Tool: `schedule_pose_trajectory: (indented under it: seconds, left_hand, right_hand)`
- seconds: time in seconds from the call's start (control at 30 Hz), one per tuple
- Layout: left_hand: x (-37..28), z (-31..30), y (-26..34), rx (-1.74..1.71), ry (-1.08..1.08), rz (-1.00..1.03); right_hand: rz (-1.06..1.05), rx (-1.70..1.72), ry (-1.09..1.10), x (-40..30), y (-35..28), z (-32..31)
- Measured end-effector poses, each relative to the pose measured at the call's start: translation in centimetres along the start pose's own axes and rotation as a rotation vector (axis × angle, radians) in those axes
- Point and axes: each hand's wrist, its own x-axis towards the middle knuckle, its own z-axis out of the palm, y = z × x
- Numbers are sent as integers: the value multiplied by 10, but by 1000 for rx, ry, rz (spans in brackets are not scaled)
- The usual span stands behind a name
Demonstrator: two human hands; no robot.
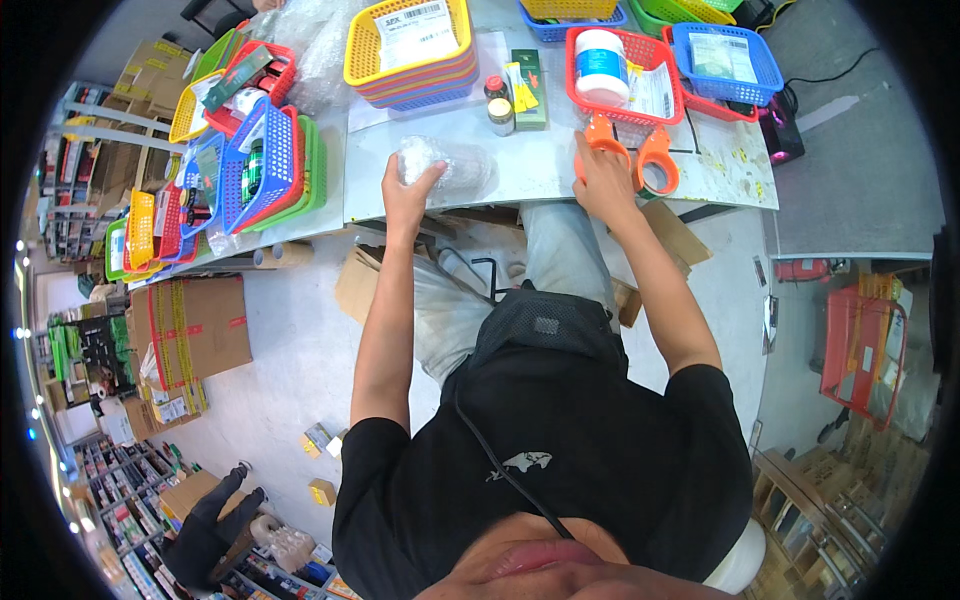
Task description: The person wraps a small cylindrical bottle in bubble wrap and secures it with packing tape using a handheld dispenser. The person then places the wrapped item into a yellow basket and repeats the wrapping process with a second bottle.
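My left hand [409, 187] grips the near left end of a bubble-wrapped bundle [463, 166] lying on the white packing table [536, 169]. What is inside the wrap cannot be made out. At the table's front edge, my right hand [606, 180] has its fingers around an orange tape dispenser [600, 129], partly hidden beneath it. A second orange tape dispenser [673, 174] stands just to the right. Beyond the hands are a red-capped bottle [495, 88], a small jar with a pale lid [500, 120], yellow sachets [519, 86] and a green box [532, 112].
A red basket [630, 118] holds a white tub [600, 67] and a printed slip. Stacked baskets [412, 82] stand at the back, and filled baskets [259, 180] crowd the left. Bubble wrap [322, 56] lies behind them. Cartons [199, 330] sit on the floor; a person [202, 532] is lower left.
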Motion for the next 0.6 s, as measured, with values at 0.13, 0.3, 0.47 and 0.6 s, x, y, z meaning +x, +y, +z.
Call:
schedule_pose_trajectory:
  seconds: [0.13, 0.3, 0.47, 0.6]
  left_hand:
    - [9, -6, 26, 13, 131, 73]
    - [41, 2, 68, 465, 166, 279]
    - [64, 5, 0, 588, 23, 118]
    - [57, 3, 2, 455, 78, 82]
  right_hand:
    - [-79, -21, 207, -13, -8, -20]
    - [-73, 91, 321, -27, -11, -33]
    - [-203, 244, 367, -40, -45, -35]
    - [-205, 358, 313, -52, -56, -22]
